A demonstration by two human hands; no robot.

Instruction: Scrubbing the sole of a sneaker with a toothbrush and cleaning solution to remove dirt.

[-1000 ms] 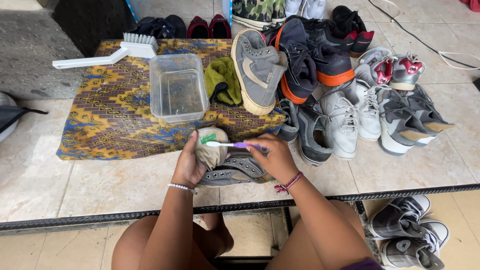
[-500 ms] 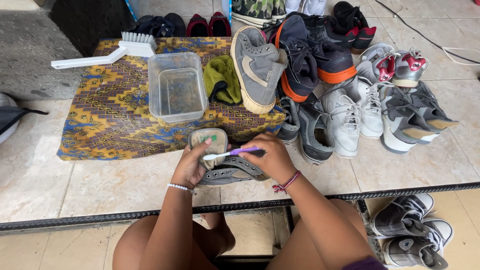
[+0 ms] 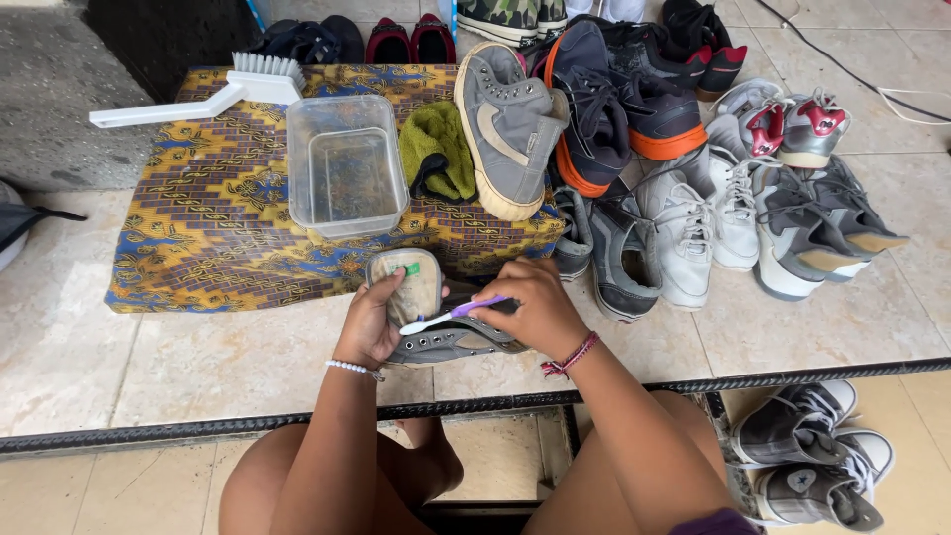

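Observation:
My left hand (image 3: 369, 327) grips a grey high-top sneaker (image 3: 446, 342) and folds its tongue (image 3: 406, 285) up and back. My right hand (image 3: 530, 309) holds a purple-and-white toothbrush (image 3: 451, 314), whose head rests against the inside of the tongue. The shoe lies on the pale tiled floor just in front of a patterned yellow-and-blue cloth (image 3: 218, 238).
On the cloth stand a clear plastic tub of water (image 3: 345, 166), a white long-handled scrub brush (image 3: 213, 91), a green rag (image 3: 436, 149) and a grey sneaker (image 3: 507, 129). Several more shoes (image 3: 713, 188) crowd the right side. A pair of grey sneakers (image 3: 812, 456) lies lower right.
The toothbrush head has shifted down and left along the tongue. My left hand has pulled the tongue further back.

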